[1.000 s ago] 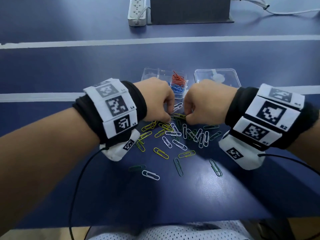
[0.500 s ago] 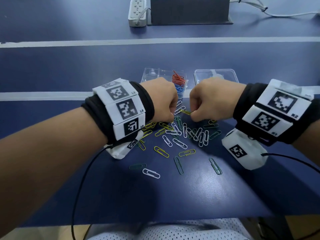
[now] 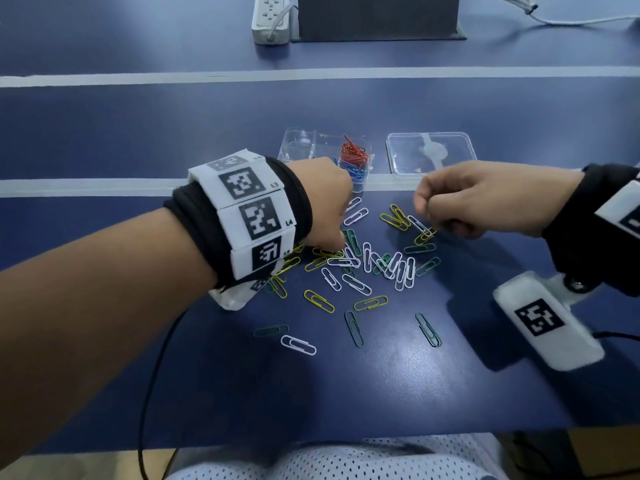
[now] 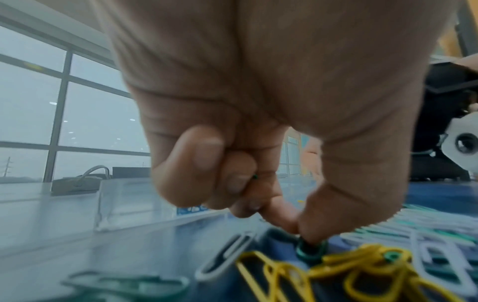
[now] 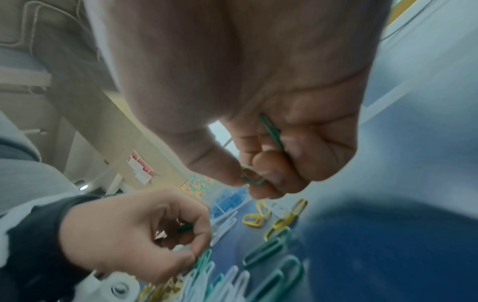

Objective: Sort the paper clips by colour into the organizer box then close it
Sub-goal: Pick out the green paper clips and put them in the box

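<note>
Pinching looped green wire clips (image 5: pixel 254 178) (glossy, coated), both hands (image 3: pixel 474 199) stay curled.

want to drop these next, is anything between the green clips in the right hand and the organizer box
Nothing visible blocks it. The right hand pinches green clips above the table; the organizer box stands open beyond, its lid lying beside it.

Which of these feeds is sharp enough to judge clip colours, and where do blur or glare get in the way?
Head view: sharpest, with soft glare on the blue table and wide-angle bending at the edges. Left wrist view: the left hand fills the frame; the yellow clips below are blurred. Right wrist view: the green clip pinched by the right hand reads clearly, though the edges smear.
</note>
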Demonstrator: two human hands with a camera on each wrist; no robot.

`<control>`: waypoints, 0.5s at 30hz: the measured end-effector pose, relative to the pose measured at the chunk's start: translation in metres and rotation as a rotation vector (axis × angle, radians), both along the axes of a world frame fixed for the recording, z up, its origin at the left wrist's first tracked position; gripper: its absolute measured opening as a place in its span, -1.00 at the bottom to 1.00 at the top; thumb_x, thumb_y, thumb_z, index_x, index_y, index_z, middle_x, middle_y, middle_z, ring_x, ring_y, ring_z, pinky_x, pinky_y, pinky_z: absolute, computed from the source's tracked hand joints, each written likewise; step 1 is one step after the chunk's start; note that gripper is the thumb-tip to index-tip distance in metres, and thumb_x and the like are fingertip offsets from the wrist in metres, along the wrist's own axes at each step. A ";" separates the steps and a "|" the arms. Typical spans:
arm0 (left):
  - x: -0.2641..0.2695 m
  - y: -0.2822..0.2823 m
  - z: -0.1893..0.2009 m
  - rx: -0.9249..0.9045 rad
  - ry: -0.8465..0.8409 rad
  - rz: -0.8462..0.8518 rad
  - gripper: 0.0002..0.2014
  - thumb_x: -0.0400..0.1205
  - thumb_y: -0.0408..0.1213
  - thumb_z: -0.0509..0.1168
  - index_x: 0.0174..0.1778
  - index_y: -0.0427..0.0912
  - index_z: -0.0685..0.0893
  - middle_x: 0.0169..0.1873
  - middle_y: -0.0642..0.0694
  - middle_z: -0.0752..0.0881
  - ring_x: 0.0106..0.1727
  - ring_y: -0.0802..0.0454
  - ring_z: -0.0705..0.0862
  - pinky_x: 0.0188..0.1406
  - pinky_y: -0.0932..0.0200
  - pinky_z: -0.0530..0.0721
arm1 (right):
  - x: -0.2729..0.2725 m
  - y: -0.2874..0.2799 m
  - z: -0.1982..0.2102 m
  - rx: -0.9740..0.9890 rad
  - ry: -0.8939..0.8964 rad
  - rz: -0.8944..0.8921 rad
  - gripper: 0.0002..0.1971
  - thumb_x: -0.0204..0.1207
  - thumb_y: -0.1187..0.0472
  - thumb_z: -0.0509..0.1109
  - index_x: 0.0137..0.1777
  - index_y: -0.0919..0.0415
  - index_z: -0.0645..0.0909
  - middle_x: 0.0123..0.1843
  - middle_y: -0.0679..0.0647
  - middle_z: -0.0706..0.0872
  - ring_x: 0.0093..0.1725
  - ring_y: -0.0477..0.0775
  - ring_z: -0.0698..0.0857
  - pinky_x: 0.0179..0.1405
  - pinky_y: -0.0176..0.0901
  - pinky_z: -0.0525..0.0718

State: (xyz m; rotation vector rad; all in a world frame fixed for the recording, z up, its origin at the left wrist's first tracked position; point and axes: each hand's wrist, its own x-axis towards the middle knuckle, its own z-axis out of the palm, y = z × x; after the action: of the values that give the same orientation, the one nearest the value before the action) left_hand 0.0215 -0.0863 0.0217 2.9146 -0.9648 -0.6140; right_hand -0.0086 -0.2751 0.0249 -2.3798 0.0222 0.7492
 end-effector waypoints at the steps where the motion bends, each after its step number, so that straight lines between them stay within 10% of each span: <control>1: 0.000 0.001 -0.001 -0.005 0.009 0.004 -0.77 0.41 -0.15 0.33 -0.23 -0.25 0.75 -0.24 -0.19 0.78 -0.15 -0.15 0.69 -0.18 0.14 0.64 | -0.002 0.000 -0.002 0.003 0.009 -0.013 -0.87 0.45 0.28 0.21 -0.29 0.16 0.54 -0.54 -0.05 0.53 -0.49 0.03 0.42 -0.52 -0.22 0.41; 11: 0.002 -0.001 0.003 -0.046 -0.051 -0.024 -0.85 0.46 -0.16 0.35 -0.21 -0.13 0.77 -0.55 0.08 0.51 -0.36 0.02 0.47 -0.25 0.24 0.46 | -0.019 0.009 -0.004 -0.350 -0.270 0.293 -0.77 0.36 0.00 0.46 -0.38 -0.08 0.44 -0.50 -0.11 0.46 -0.44 -0.20 0.43 -0.37 -0.19 0.39; 15: -0.002 -0.005 0.001 -0.030 -0.046 -0.037 -0.81 0.39 -0.20 0.33 -0.26 -0.24 0.75 -0.36 -0.18 0.73 -0.28 -0.13 0.57 -0.24 0.16 0.61 | -0.020 0.012 -0.004 -0.391 -0.307 0.346 -0.87 0.42 0.00 0.41 -0.31 -0.07 0.54 -0.48 -0.17 0.48 -0.44 -0.24 0.42 -0.36 -0.23 0.40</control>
State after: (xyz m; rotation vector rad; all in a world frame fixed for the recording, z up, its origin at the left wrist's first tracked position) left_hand 0.0196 -0.0914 0.0225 2.9030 -1.0259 -0.5307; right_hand -0.0281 -0.2632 0.0207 -2.8945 -0.4164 0.5606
